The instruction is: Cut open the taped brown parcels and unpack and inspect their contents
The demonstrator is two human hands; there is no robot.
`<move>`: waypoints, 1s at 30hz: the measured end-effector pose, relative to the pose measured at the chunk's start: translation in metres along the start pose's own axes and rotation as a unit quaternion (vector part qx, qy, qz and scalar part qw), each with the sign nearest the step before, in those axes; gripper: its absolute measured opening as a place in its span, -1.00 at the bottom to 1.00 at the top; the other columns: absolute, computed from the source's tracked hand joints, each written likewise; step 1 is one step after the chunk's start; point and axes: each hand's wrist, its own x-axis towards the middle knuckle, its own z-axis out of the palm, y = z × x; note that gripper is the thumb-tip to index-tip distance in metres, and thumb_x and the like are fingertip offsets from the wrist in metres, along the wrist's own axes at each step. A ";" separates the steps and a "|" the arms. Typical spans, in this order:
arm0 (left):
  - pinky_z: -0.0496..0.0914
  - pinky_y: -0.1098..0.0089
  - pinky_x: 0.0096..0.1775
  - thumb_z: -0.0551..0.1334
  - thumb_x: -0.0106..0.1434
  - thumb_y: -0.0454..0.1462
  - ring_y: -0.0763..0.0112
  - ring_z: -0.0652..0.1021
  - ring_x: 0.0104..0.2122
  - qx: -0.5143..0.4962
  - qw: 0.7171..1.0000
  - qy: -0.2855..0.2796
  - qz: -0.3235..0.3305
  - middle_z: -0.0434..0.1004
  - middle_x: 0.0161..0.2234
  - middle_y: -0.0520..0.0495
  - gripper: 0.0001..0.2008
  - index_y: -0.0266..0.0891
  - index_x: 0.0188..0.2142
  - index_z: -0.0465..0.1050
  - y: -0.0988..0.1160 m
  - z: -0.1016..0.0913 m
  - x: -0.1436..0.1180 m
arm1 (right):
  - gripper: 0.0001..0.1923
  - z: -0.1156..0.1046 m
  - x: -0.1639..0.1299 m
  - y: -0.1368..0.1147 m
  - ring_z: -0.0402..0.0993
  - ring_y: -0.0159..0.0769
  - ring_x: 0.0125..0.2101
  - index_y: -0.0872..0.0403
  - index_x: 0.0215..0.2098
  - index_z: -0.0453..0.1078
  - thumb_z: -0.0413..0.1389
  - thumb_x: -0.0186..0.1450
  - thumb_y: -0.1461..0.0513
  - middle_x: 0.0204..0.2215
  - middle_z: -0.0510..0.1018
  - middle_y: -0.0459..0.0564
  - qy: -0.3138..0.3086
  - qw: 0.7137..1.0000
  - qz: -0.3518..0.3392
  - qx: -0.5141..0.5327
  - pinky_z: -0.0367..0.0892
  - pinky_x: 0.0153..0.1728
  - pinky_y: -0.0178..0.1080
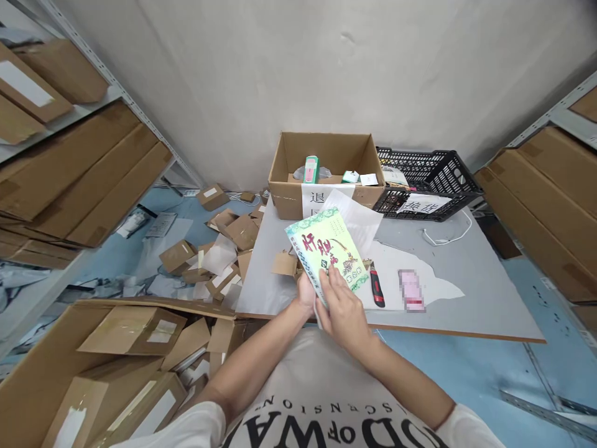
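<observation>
Both hands, left hand (305, 292) and right hand (342, 311), close their fingers on a green box (326, 252) above the grey surface (466, 280); a red knife (376, 285) lies at 3 o'clock.

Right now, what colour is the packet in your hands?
Mostly yellow packet, green border, red characters; the head view shows it.
</observation>
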 end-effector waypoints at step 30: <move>0.32 0.02 0.02 0.23 0.13 0.06 -0.03 0.49 -0.01 0.043 0.999 0.006 -0.024 0.58 -0.15 -0.20 -0.47 -0.24 -0.04 0.43 0.036 -0.039 0.027 | -0.27 -0.030 -0.002 0.089 0.56 -0.16 -0.32 -0.05 0.16 0.19 0.28 0.06 0.04 -0.09 0.54 0.03 0.011 0.758 0.360 0.544 0.52 -0.56 -0.23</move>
